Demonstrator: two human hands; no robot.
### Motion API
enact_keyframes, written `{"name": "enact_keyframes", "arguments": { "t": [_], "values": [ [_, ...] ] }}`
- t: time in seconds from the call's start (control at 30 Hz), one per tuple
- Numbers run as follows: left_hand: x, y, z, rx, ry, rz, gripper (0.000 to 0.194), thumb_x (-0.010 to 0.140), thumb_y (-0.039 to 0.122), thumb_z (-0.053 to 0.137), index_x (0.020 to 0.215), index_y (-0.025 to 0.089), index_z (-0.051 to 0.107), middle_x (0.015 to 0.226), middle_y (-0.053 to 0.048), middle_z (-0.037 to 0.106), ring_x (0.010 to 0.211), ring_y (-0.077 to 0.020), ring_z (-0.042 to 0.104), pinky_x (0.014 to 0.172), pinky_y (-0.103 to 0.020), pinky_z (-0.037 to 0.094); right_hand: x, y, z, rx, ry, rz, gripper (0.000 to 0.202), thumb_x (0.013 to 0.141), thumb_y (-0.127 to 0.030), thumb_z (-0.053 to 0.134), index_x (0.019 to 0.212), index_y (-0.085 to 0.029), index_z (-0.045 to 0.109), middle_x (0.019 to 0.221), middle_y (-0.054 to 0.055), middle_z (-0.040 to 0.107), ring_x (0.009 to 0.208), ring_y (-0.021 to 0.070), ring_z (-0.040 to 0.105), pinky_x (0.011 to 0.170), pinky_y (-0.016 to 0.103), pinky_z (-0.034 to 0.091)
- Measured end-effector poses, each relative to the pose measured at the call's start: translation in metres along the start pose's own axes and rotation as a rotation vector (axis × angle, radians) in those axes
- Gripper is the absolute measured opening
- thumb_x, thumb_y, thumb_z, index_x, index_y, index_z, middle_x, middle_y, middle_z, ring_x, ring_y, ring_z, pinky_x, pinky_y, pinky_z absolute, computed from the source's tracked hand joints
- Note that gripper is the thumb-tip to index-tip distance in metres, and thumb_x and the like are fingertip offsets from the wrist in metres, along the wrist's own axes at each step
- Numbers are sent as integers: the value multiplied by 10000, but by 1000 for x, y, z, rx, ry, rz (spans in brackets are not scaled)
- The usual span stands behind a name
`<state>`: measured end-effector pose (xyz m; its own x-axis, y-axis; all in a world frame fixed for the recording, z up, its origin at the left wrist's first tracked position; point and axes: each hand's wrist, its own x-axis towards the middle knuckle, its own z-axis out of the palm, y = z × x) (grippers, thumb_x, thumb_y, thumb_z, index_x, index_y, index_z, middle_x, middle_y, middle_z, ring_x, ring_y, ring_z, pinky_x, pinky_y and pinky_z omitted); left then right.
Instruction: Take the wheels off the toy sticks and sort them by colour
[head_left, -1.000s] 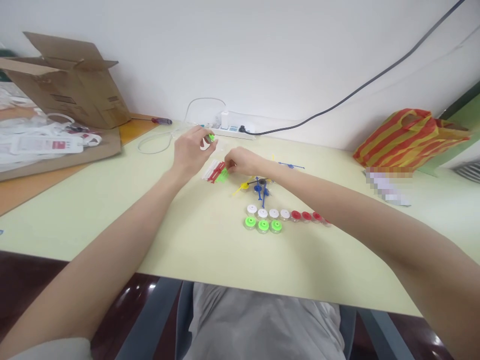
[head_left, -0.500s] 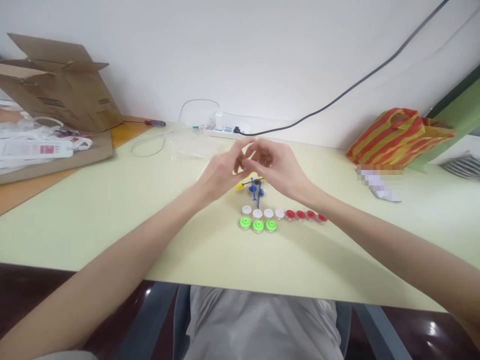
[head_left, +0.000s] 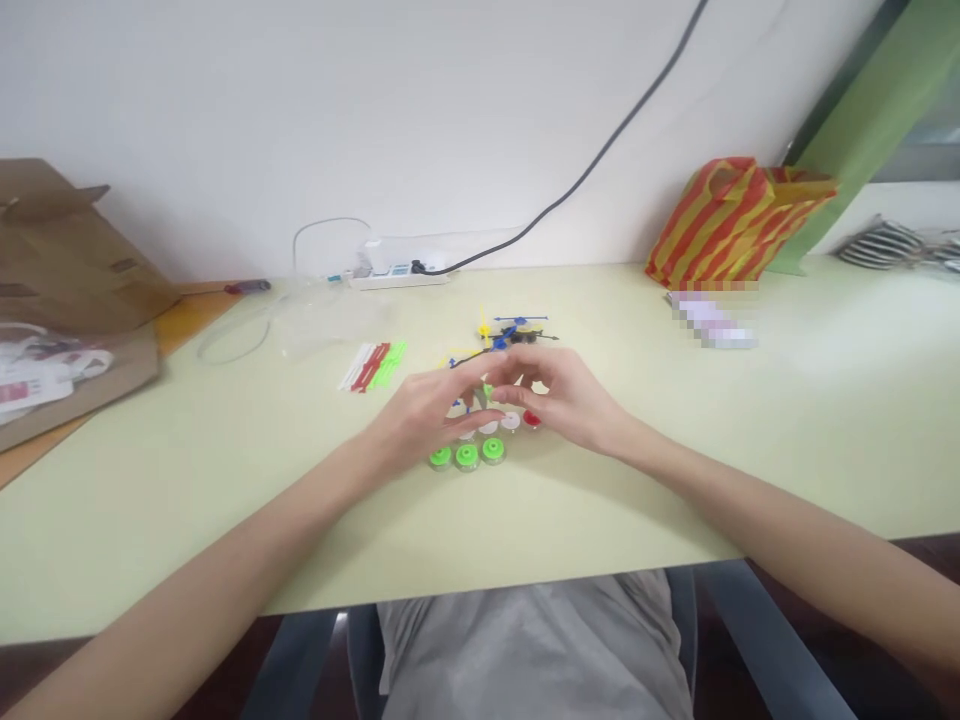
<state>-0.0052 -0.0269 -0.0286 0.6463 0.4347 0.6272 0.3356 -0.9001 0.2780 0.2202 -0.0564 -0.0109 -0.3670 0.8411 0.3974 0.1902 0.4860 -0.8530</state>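
Our left hand [head_left: 416, 410] curves half open and our right hand [head_left: 570, 398] bends its fingers in, both around a small green piece [head_left: 487, 392] above the counter [head_left: 637, 510]; which one grips it, we cannot tell. Nearer us sit three green discs [head_left: 466, 455], with strips [head_left: 370, 367] lying farther left.

Left grip [head_left: 415, 415], right grip [head_left: 568, 398] nearer white discs [head_left: 511, 422]

Bright, diffuse indoor light, soft shadow on the tabletop [head_left: 825, 450] below the right hand [head_left: 562, 395], slight blur, wide-angle stretching, pixelated patch at right.
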Motion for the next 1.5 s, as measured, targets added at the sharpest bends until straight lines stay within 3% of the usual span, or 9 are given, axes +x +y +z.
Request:
{"name": "enact_keyframes", "arguments": {
  "t": [0.13, 0.33, 0.43, 0.53, 0.63, 0.73, 0.9, 1.23, 1.5],
  "values": [
    [-1, -1, -3, 42, 9, -20, 584, 984, 422, 730, 1523, 399, 507, 1053, 8, 809, 826, -173, 792, 770, -290, 633, -2, 2, 2, 156, 29, 86, 61, 887, -249, 734, 889, -188, 731, 882, 33, 768, 765, 164, 707, 627, 279, 550],
    [1, 3, -7, 163, 75, 163, 659, 996, 356, 731, 1574, 440, 428, 1008, 15, 813, 802, -178, 796, 702, -286, 628, 1, 4, 1, 265, -30, 94, 134, 826, -260, 805, 907, -163, 762, 842, 36, 776, 704, 149, 690, 623, 275, 547],
    [4, 3, -10, 179, 58, 175, 690, 980, 420, 743, 1587, 426, 414, 1011, 1, 813, 841, -200, 795, 739, -314, 633, 2, 0, -5, 180, -19, 63, 119, 864, -271, 773, 910, -163, 754, 847, 36, 773, 692, 146, 671, 643, 287, 545],
    [6, -4, -17, 208, 17, 136, 643, 1013, 478, 669, 1593, 377, 410, 1224, -76, 777, 1061, -271, 767, 905, -425, 631, 2, -12, -22, -58, 2, -44, 46, 901, -202, 713, 887, -181, 751, 875, 29, 767, 760, 157, 675, 741, 303, 542],
    [7, -17, -24, 201, 31, 51, 525, 1076, 400, 508, 1589, 341, 414, 1397, -118, 678, 1250, -301, 675, 1021, -511, 589, 1, -27, -40, -304, -208, -85, 159, 881, -87, 666, 829, -210, 752, 837, 3, 751, 749, 156, 664, 738, 289, 509],
    [5, -30, -28, 190, 79, -9, 495, 1079, 347, 464, 1570, 395, 425, 1412, -100, 631, 1239, -286, 646, 997, -515, 592, -3, -31, -44, -455, -478, -43, 264, 842, 7, 631, 783, -219, 755, 811, -2, 756, 724, 159, 658, 701, 282, 478],
    [5, -40, -27, 165, 85, -63, 499, 1072, 307, 462, 1544, 465, 431, 1384, -70, 629, 1196, -284, 643, 970, -517, 588, -10, -23, -31, -580, -648, -20, 282, 853, 33, 611, 811, -204, 757, 831, 31, 761, 771, 189, 654, 711, 306, 455],
    [4, -41, -25, 190, 61, -31, 474, 1059, 252, 484, 1531, 282, 459, 1387, -111, 617, 1195, -251, 638, 1005, -432, 564, -10, -17, -27, -591, -612, -49, 285, 915, 2, 620, 968, -208, 805, 920, 52, 781, 829, 199, 685, 778, 309, 474],
    [3, -41, -25, 196, 44, -35, 467, 1060, 251, 479, 1526, 252, 462, 1383, -125, 618, 1203, -252, 638, 1010, -429, 561, -7, -15, -26, -597, -623, -38, 260, 945, -17, 607, 1030, -168, 801, 1014, 78, 797, 905, 212, 701, 834, 325, 480]
  ]
}}
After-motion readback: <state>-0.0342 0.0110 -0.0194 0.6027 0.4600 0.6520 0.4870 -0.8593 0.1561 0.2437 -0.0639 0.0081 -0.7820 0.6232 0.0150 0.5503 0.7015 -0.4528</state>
